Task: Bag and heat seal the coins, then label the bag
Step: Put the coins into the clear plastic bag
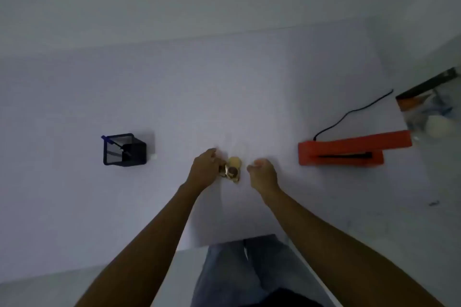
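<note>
Two bare forearms reach over the pale worktop (249, 107). The left hand (205, 169) pinches the small gold-coloured coins (233, 169) at centre, likely gathering them for bagging; the right hand (263, 172) curls loosely, empty. The long orange heat sealer (349, 151) waits at three o'clock.

Two hands (left (205, 167), right (262, 172)), one orange heat sealer (349, 151), one black pen holder (124, 149), coins (232, 169) too blurred to count

Shiny gold metal coins (233, 169), matt white table (224, 97); orange sealer (349, 152) (smooth plastic)
</note>
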Available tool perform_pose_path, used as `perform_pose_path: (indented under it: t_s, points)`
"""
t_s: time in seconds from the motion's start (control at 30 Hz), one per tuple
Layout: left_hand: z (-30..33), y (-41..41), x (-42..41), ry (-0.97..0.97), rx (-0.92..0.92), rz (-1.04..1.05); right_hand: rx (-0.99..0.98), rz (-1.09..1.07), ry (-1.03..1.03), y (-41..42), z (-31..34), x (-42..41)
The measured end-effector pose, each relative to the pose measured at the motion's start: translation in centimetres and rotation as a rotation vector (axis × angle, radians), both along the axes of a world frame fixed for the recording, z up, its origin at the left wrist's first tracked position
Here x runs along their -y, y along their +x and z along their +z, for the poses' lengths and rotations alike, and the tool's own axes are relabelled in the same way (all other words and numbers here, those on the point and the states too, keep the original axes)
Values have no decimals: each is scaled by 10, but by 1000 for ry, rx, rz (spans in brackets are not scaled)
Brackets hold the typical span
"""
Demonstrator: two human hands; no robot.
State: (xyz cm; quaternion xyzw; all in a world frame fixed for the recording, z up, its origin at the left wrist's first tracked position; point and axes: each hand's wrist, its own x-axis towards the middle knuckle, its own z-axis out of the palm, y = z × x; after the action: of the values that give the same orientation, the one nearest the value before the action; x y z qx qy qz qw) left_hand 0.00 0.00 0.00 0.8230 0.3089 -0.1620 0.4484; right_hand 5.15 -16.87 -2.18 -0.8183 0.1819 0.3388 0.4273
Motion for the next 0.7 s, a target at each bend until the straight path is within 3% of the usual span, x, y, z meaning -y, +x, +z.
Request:
perform_pose_path:
  t_s: [0.2,0.47,0.7]
  points:
    - [-16,-6,-1,59,27,8,99,6,47,-16,0,-4]
    - [0,-57,3,-4,308,-26,412,112,214,-43,23,37]
    - [-17,-72,9,-66,308,-102,477,144,205,-55,4,43]
